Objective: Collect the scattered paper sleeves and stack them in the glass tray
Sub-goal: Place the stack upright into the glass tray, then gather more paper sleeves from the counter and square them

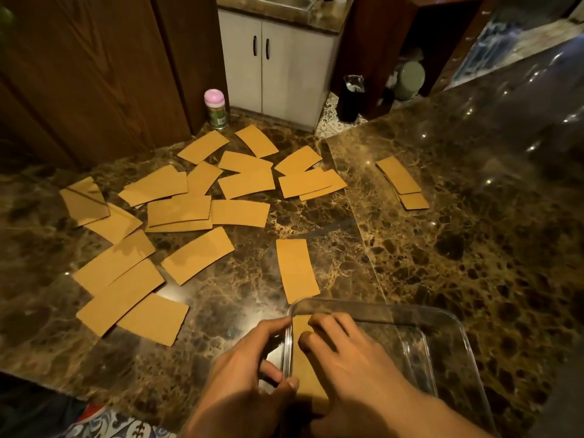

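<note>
Fingers point(319, 324) of the right hand point(344, 352) lay spread, pressing a paper sleeve point(301, 325) flat inside the glass tray point(455, 330); the left hand point(249, 365) pinched the rim beside them, probably steadying it.

The hands cover most of the sleeve point(301, 324) in the glass tray point(455, 324).

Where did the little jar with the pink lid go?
The small jar with the pink lid stands at the far edge of the dark marble counter, beside the white cabinet doors, just behind the scattered tan paper sleeves.
</note>
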Available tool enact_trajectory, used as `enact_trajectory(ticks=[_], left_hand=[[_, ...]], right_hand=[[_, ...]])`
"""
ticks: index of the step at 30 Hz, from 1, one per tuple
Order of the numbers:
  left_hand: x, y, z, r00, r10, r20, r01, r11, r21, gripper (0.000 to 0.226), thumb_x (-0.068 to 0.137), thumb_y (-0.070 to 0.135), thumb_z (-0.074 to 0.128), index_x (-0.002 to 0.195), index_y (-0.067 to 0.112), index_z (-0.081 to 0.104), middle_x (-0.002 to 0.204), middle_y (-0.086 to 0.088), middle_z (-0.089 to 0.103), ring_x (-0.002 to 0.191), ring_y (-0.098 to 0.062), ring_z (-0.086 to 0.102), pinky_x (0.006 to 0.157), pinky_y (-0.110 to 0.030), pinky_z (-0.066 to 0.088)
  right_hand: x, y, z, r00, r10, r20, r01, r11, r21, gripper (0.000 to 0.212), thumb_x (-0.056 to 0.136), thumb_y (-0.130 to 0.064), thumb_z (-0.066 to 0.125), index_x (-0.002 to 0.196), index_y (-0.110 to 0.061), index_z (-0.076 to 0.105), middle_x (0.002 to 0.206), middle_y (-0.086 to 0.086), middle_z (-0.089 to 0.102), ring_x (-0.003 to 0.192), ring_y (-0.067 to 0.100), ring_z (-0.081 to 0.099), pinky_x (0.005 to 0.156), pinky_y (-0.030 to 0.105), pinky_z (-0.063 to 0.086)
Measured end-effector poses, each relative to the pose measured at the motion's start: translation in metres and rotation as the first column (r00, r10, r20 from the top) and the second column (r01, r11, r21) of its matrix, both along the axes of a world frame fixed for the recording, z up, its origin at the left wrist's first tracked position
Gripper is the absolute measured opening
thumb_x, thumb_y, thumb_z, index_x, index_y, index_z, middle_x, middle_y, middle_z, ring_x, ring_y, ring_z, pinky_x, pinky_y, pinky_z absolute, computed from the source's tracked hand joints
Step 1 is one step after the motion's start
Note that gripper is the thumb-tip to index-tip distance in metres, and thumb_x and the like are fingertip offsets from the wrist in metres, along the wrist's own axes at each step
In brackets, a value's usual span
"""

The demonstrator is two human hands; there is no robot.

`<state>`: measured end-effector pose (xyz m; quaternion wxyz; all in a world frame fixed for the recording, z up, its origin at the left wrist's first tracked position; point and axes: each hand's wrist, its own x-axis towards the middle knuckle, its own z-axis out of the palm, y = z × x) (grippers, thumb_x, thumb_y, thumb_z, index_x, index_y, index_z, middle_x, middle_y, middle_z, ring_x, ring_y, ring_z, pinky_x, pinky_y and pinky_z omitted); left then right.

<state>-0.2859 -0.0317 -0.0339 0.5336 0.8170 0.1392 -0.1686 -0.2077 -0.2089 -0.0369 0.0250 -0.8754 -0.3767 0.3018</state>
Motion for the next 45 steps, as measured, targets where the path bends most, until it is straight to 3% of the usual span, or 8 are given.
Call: enact_trajectory(ticks=[5, 8, 12, 16, 23, 34, 38, 45], left_hand=[[0.037, 0.03, 0.013, 0.998, -0.039, 0.041, 0.037, 0.998, 0.054, 0.034, 0.082, 0.041, 0.075, 0.109, 0.056, 0.062, 0.097, 0.03, 0.072, 0.079, 0.003, 0.068, 0.078, -0.021, 0.057], [0.08, 0.06, 0.004, 0.994, -0.095, 0.061, 0.07, 0.943, 0.325, 0.052, 0.08, 0.048, 0.074, 0.127, 0.05, 0.053, 0.121, 0.027, 0.062, 0.104, 0.002, 0.061, 0.094, -0.028, 0.053], [0.172, 0.108, -0.007, 0.979, -0.197, 0.053, 0.133, 0.813, 0.567, 0.073, 0.073, 0.046, 0.082, 0.138, 0.033, 0.049, 0.139, 0.004, 0.056, 0.124, -0.016, 0.055, 0.102, -0.036, 0.048], [0.258, 0.142, -0.016, 0.97, -0.242, 0.022, 0.158, 0.697, 0.7, 0.073, 0.072, 0.051, 0.081, 0.135, 0.028, 0.052, 0.136, -0.003, 0.06, 0.122, -0.022, 0.056, 0.098, -0.037, 0.049], [0.339, 0.136, -0.031, 0.953, -0.288, -0.09, 0.251, 0.591, 0.767, 0.086, 0.061, 0.052, 0.085, 0.135, 0.024, 0.05, 0.136, -0.008, 0.055, 0.128, -0.031, 0.05, 0.101, -0.044, 0.048], [0.354, 0.149, -0.045, 0.899, -0.378, -0.219, 0.431, 0.683, 0.59, 0.071, 0.077, 0.04, 0.077, 0.136, 0.027, 0.04, 0.127, -0.004, 0.035, 0.125, -0.03, 0.046, 0.109, -0.041, 0.041], [0.374, 0.169, -0.04, 0.88, -0.421, -0.222, 0.457, 0.62, 0.638, 0.107, 0.052, 0.057, 0.085, 0.141, 0.037, 0.03, 0.127, 0.002, 0.032, 0.124, -0.03, 0.043, 0.108, -0.049, 0.041], [0.404, 0.176, -0.03, 0.833, -0.474, -0.285, 0.508, 0.455, 0.731, 0.101, 0.059, 0.059, 0.083, 0.142, 0.024, 0.037, 0.136, -0.006, 0.047, 0.125, -0.028, 0.042, 0.106, -0.047, 0.04]], right_hand=[[0.031, 0.002, 0.03, 0.991, -0.002, -0.132, 0.007, 0.999, 0.038, 0.044, 0.095, -0.044, 0.065, 0.136, -0.032, 0.056, 0.147, -0.005, 0.044, 0.14, 0.019, 0.04, 0.113, 0.038, 0.039], [0.069, 0.009, 0.065, 0.935, -0.226, -0.273, 0.28, 0.943, 0.18, 0.043, 0.08, -0.065, 0.072, 0.106, -0.03, 0.072, 0.098, -0.011, 0.075, 0.089, 0.007, 0.07, 0.08, 0.024, 0.057], [0.163, 0.023, 0.058, 0.887, -0.434, -0.161, 0.462, 0.84, 0.283, 0.033, 0.08, -0.059, 0.076, 0.089, -0.028, 0.072, 0.072, -0.011, 0.072, 0.064, 0.006, 0.063, 0.065, 0.025, 0.052], [0.251, 0.036, 0.024, 0.84, -0.541, -0.041, 0.541, 0.828, 0.149, 0.042, 0.081, -0.052, 0.081, 0.104, -0.018, 0.068, 0.084, -0.012, 0.069, 0.08, 0.008, 0.067, 0.076, 0.03, 0.053], [0.325, 0.074, 0.002, 0.979, -0.045, 0.198, 0.036, 0.998, 0.05, 0.084, 0.076, -0.033, 0.088, 0.148, -0.017, 0.048, 0.148, 0.007, 0.056, 0.135, 0.027, 0.051, 0.109, 0.034, 0.042], [0.366, 0.073, -0.028, 0.994, -0.021, 0.106, 0.037, 0.988, -0.152, 0.082, 0.07, -0.043, 0.089, 0.137, -0.021, 0.047, 0.132, 0.007, 0.052, 0.122, 0.029, 0.054, 0.099, 0.038, 0.051], [0.383, 0.089, -0.015, 0.995, -0.074, 0.072, 0.08, 0.992, -0.095, 0.067, 0.064, -0.039, 0.077, 0.123, -0.027, 0.048, 0.125, 0.01, 0.061, 0.107, 0.033, 0.063, 0.09, 0.034, 0.051], [0.409, 0.133, -0.012, 0.989, 0.013, 0.147, 0.011, 0.987, -0.158, 0.091, 0.063, -0.032, 0.092, 0.14, -0.033, 0.043, 0.135, 0.008, 0.055, 0.12, 0.031, 0.056, 0.103, 0.046, 0.052]])
